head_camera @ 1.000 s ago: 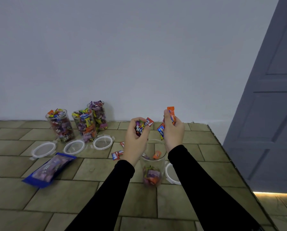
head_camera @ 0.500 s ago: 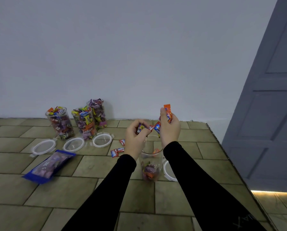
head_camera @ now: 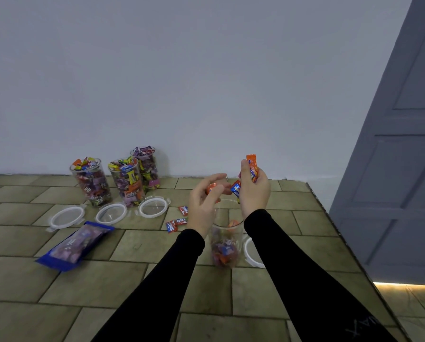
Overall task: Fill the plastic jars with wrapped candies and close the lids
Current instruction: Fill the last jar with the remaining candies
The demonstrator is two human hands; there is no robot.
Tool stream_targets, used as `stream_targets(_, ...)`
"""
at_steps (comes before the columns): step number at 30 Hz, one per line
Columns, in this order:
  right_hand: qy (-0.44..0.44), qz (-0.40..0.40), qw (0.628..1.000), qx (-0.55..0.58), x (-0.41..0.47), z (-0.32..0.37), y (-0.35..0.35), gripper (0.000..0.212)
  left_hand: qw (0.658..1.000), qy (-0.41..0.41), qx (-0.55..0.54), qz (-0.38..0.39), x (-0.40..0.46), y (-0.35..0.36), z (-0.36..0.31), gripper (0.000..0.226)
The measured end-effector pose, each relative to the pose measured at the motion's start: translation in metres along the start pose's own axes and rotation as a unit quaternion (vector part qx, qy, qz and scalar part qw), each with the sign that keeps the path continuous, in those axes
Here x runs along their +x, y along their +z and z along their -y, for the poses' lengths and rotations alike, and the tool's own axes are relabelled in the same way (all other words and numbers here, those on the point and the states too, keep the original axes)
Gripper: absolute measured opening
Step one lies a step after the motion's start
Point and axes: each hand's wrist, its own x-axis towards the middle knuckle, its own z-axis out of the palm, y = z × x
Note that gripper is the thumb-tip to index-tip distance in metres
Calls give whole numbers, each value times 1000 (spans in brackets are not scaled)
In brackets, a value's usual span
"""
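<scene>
I note three filled jars (head_camera: 122, 181) at left, unlidded. My left hand (head_camera: 204, 206) loosely cups an orange candy (head_camera: 212, 188) above the open jar (head_camera: 227, 243); my right hand (head_camera: 254, 191) grips several candies (head_camera: 252, 169). Risk: loose fingers (head_camera: 216, 177) could spill pieces past the rim onto the tabletop (head_camera: 137, 245).

The worktop (head_camera: 132, 280) has an olive-tan tile pattern. Sleeves (head_camera: 157, 280) are black. The bag (head_camera: 75, 245) is blue with purple inside. Lids (head_camera: 154, 206) are white-rimmed and clear. The right hand (head_camera: 254, 191) holds orange and blue candies (head_camera: 252, 167). The wall (head_camera: 181, 70) is pale grey-blue.
</scene>
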Motion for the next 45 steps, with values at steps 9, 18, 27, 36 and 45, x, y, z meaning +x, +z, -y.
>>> stream_targets(9, -10, 7, 1000, -11, 0, -1, 1, 34, 996, -63, -43, -45, -12, -2, 13, 45)
stream_targets(18, -2, 52, 998, -27, 1, -2, 2, 31, 944, -294, -146, -46, -18, 0, 46, 74)
stream_targets(27, 40, 174, 978, 109, -1, -1, 0, 18, 946, -289, -143, -45, -15, -3, 55, 79)
stream_targets(36, 66, 219, 969, 93, -2, -1, -3, 25, 943, -281, -165, -70, -15, -3, 54, 80)
stream_targets(45, 6, 266, 963, 38, -4, -3, -5, 33, 953, -265, -141, -49, -13, -7, 57, 76)
